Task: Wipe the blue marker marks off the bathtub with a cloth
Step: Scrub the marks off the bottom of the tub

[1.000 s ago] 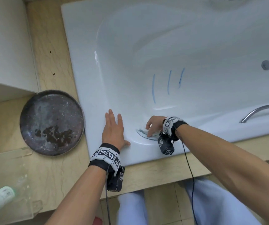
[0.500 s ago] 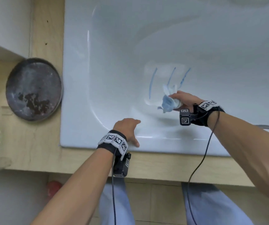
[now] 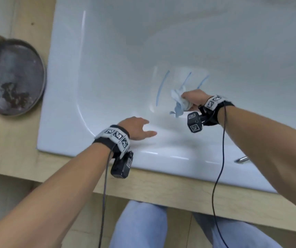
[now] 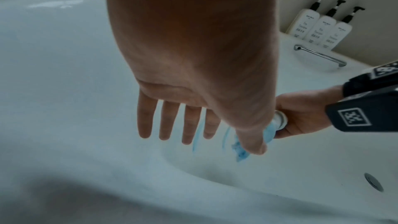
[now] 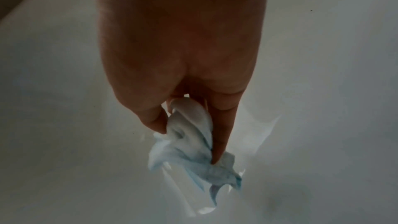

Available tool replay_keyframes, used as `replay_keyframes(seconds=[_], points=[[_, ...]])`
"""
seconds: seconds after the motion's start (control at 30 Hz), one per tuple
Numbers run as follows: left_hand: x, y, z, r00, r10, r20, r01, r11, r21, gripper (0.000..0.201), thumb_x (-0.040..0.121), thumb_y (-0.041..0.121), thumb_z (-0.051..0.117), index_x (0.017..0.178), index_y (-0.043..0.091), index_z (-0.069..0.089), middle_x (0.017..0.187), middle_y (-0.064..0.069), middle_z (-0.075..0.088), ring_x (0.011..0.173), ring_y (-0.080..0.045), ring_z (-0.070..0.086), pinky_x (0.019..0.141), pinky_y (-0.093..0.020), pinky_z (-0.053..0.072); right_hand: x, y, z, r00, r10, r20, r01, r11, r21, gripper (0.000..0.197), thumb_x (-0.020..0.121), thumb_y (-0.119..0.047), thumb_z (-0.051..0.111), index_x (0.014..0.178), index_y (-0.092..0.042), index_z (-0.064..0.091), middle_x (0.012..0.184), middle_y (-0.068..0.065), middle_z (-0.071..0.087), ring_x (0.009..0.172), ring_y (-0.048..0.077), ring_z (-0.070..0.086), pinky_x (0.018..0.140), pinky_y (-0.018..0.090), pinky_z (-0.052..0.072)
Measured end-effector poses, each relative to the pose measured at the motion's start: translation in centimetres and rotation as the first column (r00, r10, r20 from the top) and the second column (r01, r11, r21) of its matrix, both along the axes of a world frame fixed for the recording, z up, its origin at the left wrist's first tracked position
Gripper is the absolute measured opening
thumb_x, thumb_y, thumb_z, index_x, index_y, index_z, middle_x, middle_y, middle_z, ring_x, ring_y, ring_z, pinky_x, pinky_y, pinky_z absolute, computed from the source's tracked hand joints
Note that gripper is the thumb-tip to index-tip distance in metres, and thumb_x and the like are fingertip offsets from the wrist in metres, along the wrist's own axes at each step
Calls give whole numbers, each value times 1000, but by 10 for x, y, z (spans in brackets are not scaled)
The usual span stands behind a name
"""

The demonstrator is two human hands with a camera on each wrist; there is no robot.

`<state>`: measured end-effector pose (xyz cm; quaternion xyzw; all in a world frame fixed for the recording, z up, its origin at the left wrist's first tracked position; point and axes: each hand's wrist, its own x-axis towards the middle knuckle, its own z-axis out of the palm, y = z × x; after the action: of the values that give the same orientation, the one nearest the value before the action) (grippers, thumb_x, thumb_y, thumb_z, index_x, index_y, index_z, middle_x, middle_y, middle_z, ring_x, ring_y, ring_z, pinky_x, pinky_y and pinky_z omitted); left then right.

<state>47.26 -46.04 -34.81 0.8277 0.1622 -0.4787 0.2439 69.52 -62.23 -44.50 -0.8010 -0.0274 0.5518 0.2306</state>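
Three blue marker marks (image 3: 162, 86) run down the inner wall of the white bathtub (image 3: 108, 42). My right hand (image 3: 191, 99) grips a crumpled white cloth (image 3: 178, 101) with blue stains, held at the lower end of the middle mark. In the right wrist view the cloth (image 5: 193, 151) is bunched between thumb and fingers against the tub surface. My left hand (image 3: 138, 128) lies over the tub's near rim with fingers straight, holding nothing. The left wrist view has those fingers (image 4: 168, 118) spread above the tub, with the marks (image 4: 197, 135) and the cloth (image 4: 241, 149) beyond them.
A round dark rusty tray (image 3: 11, 77) sits on the beige ledge (image 3: 18, 144) left of the tub. A chrome handle (image 3: 241, 159) is on the near rim at right. Three white pump bottles (image 4: 320, 26) stand by the wall. A drain fitting (image 4: 373, 181) shows inside the tub.
My right hand lifted the cloth off the tub rim and carried it into the tub to the marks. My left hand slid from flat on the rim to over its inner edge.
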Motion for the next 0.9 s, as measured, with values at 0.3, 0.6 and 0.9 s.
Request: replay_keyframes(seconds=[0.3, 0.6, 0.9], points=[[36, 23, -61, 958, -92, -272, 125, 986, 106, 103, 70, 87, 52, 139, 11, 48, 137, -7, 56, 123, -28, 55, 92, -36, 44, 20, 23, -63, 970, 116, 215, -113, 993, -30, 23, 75, -21, 55, 78, -1, 66, 73, 11, 61, 67, 26, 59, 61, 32, 46], [53, 34, -125, 942, -184, -282, 224, 967, 117, 146, 58, 78, 75, 158, 14, -11, 164, -15, 4, 149, -42, 8, 114, -56, 26, 42, 47, -120, 815, -11, 579, -63, 992, 108, 40, 91, -19, 59, 130, -15, 65, 131, 7, 66, 119, 26, 62, 110, 32, 43], [57, 46, -173, 745, -593, -307, 657, 733, 177, 131, 48, 90, 63, 152, 51, -6, 166, -6, -2, 146, -50, -10, 108, -73, -7, 69, 77, -180, 779, 129, 613, -163, 987, -1, 61, 92, -4, 53, 150, -21, 42, 139, 14, 55, 126, 32, 54, 102, 32, 42]])
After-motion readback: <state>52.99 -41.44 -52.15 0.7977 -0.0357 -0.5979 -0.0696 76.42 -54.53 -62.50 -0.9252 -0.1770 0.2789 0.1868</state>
